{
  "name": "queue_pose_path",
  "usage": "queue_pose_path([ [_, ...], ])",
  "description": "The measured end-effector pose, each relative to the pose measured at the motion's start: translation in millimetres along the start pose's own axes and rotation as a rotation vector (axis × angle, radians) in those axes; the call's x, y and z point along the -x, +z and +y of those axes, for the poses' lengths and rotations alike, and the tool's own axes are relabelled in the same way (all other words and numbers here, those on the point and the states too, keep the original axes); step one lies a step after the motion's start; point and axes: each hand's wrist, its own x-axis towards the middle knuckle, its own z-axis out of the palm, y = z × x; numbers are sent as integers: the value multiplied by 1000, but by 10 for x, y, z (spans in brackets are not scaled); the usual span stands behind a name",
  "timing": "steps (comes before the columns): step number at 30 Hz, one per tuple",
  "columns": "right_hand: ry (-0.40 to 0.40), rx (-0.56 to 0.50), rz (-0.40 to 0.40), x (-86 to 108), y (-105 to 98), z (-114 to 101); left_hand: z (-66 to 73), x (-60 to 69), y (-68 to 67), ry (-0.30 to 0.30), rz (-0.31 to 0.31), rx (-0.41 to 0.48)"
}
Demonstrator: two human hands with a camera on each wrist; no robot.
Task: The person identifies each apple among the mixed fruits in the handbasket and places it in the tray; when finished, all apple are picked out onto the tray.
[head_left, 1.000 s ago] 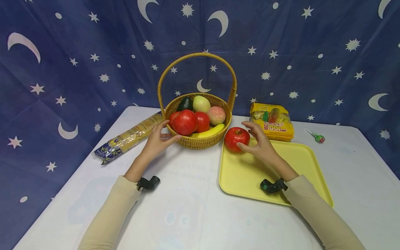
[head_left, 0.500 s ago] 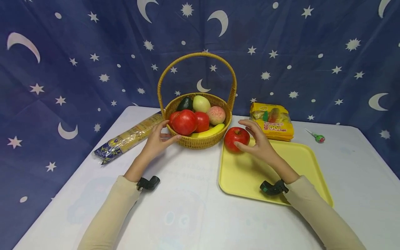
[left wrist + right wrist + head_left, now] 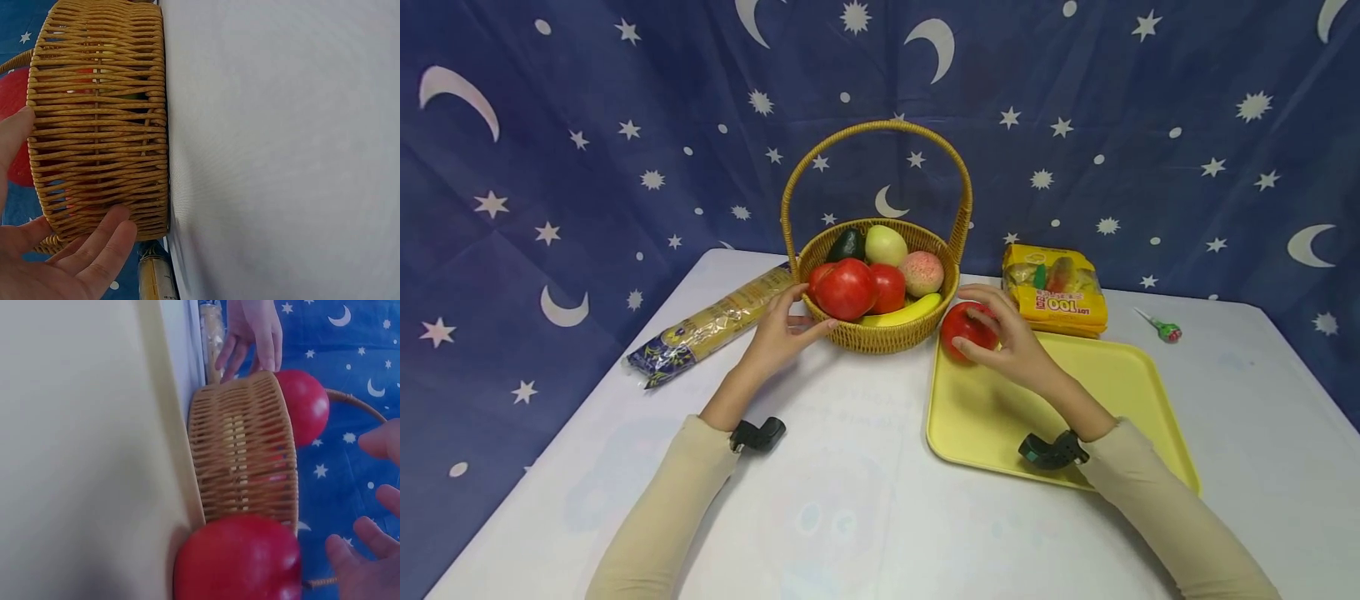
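Observation:
A wicker basket (image 3: pixel 880 337) with a tall handle stands at the back of the table, loaded with fruit. Inside are a large red fruit (image 3: pixel 846 289), a banana (image 3: pixel 904 312), a peach (image 3: pixel 921 274), a pale round fruit (image 3: pixel 885 247) and an avocado (image 3: pixel 847 243). My left hand (image 3: pixel 777 335) rests against the basket's left side, its fairly straight fingers on the wicker (image 3: pixel 100 144) and its thumb by the rim. A red apple (image 3: pixel 962 335) sits on the yellow tray's far left corner. Over it, my right hand (image 3: pixel 1013 346) hovers with spread fingers, holding nothing.
The yellow tray (image 3: pixel 992 425) lies at the right. Behind it is a yellow packet (image 3: pixel 1060 292), with a lollipop (image 3: pixel 1167 332) farther right. A long packet of pasta (image 3: pixel 715 323) lies left of the basket. A dark blue star-patterned cloth (image 3: pixel 700 108) hangs behind the table.
My right hand has shifted a little left, farther over the apple. The left hand keeps its place at the basket. The head view has tilted slightly.

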Motion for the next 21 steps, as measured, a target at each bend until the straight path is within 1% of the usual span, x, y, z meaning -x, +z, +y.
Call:
queue_pose_path([
  [6, -24, -18, -31, -58, 94, -27, -5, -8, 11, -11, 3, -5],
  [10, -34, -36, -58, -97, 168, -36, 11, -4, 12, 2, 10, 1],
  [16, -10, -6, -103, -131, 291, -34, 36, 14, 7, 7, 9, 4],
  [21, 9, 19, -117, -196, 362, -34, 22, 8, 16, 10, 9, 9],
])
